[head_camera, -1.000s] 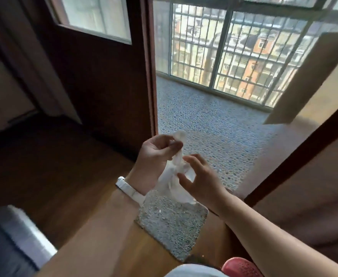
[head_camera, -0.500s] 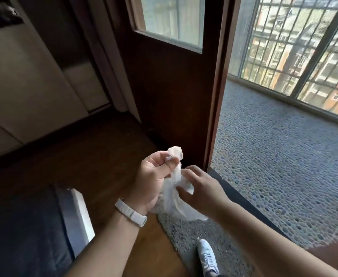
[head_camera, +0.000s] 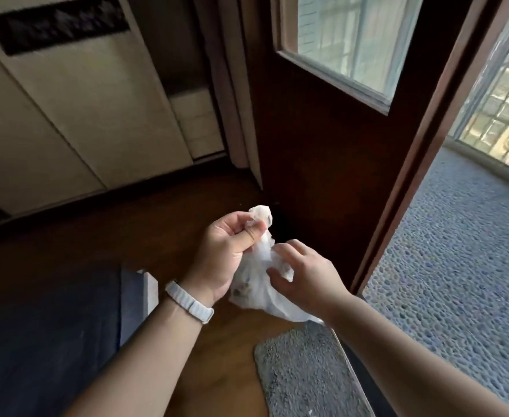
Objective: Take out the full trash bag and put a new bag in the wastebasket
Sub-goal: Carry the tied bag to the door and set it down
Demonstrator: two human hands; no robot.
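Observation:
A small translucent white trash bag [head_camera: 257, 291] with some dark bits inside hangs in front of me at waist height. My left hand [head_camera: 224, 254], with a white band on the wrist, pinches the bag's twisted top between thumb and fingers. My right hand [head_camera: 303, 273] grips a fold of the bag's side just below that neck. No wastebasket is in view.
A dark wooden door [head_camera: 331, 139] with a glass pane stands just ahead. Right of it lies a pebble-patterned balcony floor [head_camera: 458, 266] with barred windows. A grey mat [head_camera: 304, 374] lies at my feet, a dark blue cushioned edge [head_camera: 45, 335] at the lower left, pale cabinets [head_camera: 75, 109] behind.
The view has swung left, from the balcony toward the door and cabinets. Both hands keep hold of the bag, the right one shifting slightly on its side.

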